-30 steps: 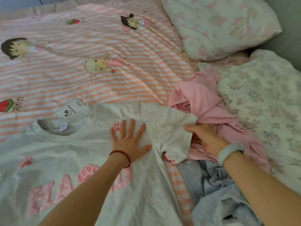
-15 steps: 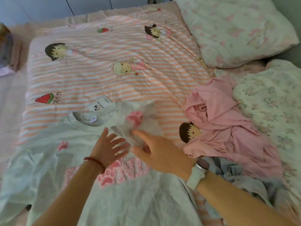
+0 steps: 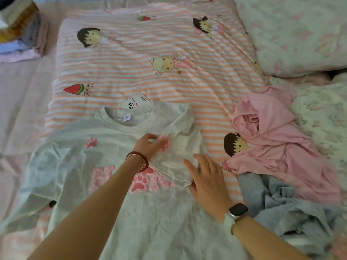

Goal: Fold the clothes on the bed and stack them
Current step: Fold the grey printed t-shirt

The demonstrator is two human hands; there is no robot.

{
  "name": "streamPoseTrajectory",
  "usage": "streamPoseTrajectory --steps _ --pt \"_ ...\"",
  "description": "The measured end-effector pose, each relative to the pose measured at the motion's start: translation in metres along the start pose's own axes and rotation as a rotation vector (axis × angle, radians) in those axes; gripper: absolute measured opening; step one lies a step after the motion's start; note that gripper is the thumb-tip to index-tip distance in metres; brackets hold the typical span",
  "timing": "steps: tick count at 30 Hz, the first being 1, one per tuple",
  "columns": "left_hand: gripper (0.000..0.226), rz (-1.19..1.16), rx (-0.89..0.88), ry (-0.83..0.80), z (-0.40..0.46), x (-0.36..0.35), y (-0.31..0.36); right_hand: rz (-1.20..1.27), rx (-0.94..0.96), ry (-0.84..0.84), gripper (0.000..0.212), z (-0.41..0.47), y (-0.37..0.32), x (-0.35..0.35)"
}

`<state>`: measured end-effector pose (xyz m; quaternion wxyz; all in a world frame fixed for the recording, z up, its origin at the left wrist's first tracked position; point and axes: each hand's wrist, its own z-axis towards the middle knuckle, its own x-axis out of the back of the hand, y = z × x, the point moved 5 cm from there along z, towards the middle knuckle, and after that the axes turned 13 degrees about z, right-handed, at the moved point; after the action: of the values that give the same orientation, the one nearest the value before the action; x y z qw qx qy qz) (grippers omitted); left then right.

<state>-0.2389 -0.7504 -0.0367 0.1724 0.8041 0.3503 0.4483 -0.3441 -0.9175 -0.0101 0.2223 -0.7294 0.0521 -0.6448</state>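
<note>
Neither hand grasps anything; the right hand point(image 3: 207, 177) lies flat with fingers spread and extended, its fingertips resting at the hem of the sleeve point(image 3: 178, 156) folded in over the chest of the grey T-shirt point(image 3: 150, 222); the left hand point(image 3: 148, 145), with loosely bent fingers, presses down on the same folded sleeve near a pink paw print, pinching nothing that can be seen; a red bead bracelet point(image 3: 138, 160) sits on the left wrist and a dark-faced watch on a white strap point(image 3: 237, 212) on the right; the T-shirt lies face up and spread flat at the near edge of the bed, pink lettering and paw prints across its front, its other sleeve still extended to the left; a white paper tag point(image 3: 134, 104) lies at the collar; just right of the shirt, a crumpled blue-grey garment point(image 3: 285, 209) lies near, and a crumpled pink garment point(image 3: 277, 139) lies beyond it, the two touching; all rest on an orange-and-white striped cover point(image 3: 150, 53) printed with cartoon figures; farther right lies a floral quilt point(image 3: 323, 117), and beyond it a floral pillow point(image 3: 293, 34); at the far left corner, well apart from the shirt, stands a stack of folded fabrics point(image 3: 24, 34), blurred.
</note>
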Motion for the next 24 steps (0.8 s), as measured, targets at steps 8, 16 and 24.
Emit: streamPoseTrajectory --steps 8,16,24 --pt "0.014 -0.555 0.102 0.018 -0.028 0.011 -0.028 0.184 -0.123 0.243 0.042 -0.009 0.043 0.006" --pt "0.047 0.180 -0.012 0.200 -0.018 0.002 -0.027 0.048 -0.048 0.241 0.047 -0.016 0.040 0.002" --pt "0.022 0.431 0.008 0.188 -0.015 -0.009 -0.011 -0.027 0.159 0.216 0.046 0.007 0.039 0.005"
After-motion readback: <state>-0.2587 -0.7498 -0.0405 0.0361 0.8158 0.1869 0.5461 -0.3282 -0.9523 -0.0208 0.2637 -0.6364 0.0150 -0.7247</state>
